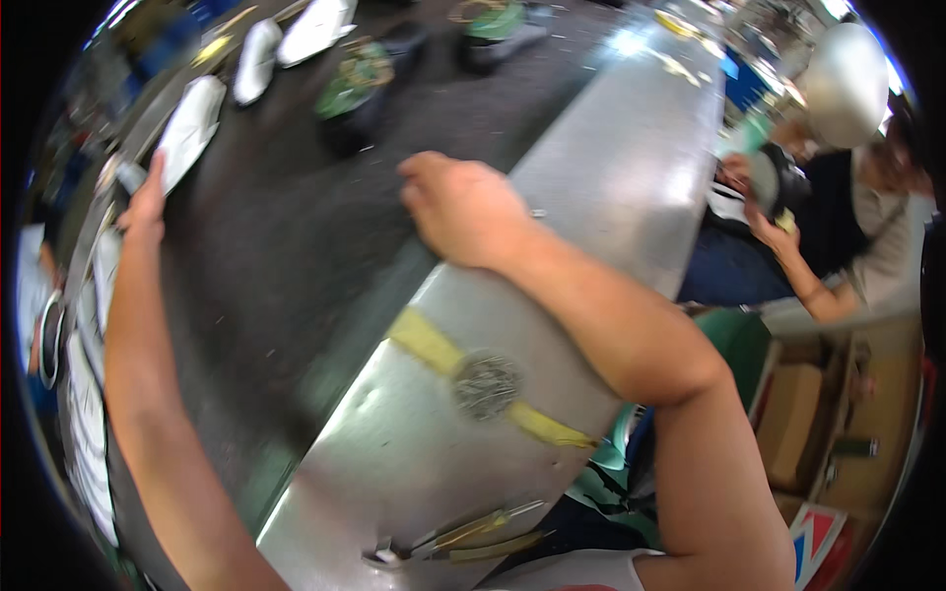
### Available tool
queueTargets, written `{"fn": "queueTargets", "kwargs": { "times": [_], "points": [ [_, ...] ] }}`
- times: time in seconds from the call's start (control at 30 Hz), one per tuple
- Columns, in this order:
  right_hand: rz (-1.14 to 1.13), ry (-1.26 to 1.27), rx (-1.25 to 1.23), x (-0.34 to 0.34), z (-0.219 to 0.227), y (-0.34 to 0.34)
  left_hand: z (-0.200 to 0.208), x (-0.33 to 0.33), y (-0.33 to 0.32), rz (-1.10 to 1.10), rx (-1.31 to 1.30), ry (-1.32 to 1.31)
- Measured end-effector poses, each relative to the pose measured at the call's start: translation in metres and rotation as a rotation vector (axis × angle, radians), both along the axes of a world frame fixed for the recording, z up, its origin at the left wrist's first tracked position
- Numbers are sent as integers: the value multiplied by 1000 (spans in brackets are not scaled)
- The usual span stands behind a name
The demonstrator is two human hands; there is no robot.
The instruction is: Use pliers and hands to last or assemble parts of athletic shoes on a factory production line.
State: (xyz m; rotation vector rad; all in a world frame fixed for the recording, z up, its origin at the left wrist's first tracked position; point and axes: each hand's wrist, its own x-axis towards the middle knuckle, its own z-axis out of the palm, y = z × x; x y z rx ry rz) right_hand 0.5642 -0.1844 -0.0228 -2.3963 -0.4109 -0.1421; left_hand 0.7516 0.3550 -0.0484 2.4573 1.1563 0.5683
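My left hand [145, 205], reaching across the dark belt [266, 227] to its far left edge, grips the near end of a white sole-shaped piece [192, 126]. My right hand [468, 212] is over the boundary between the belt and a metal ledge [394, 424]. Its fingers curl inward and are blurred; whatever they hold, if anything, is hidden beneath them. Ahead on the belt stand a green-and-black shoe [355, 94] and another green-and-black shoe [493, 34], both smeared by motion.
More white sole-shaped pieces line the belt's left side. On the ledge are a round metal dish [487, 385] of small bits, yellow tape [429, 340] and thin tools [473, 532]. At the right, a co-worker's hands hold a dark shoe [774, 177]; cardboard boxes [788, 424] stand below.
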Motion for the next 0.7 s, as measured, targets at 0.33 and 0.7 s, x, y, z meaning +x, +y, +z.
{"fn": "queueTargets", "kwargs": {
  "times": [0.33, 0.7],
  "points": [
    [41, 48, -59, 3, -4, -21, 2, -82, -66, -306, -11, 280],
    [42, -101, 301, -6, -6, -9, 88, -570, -45, -378, -180, -12]
  ]
}}
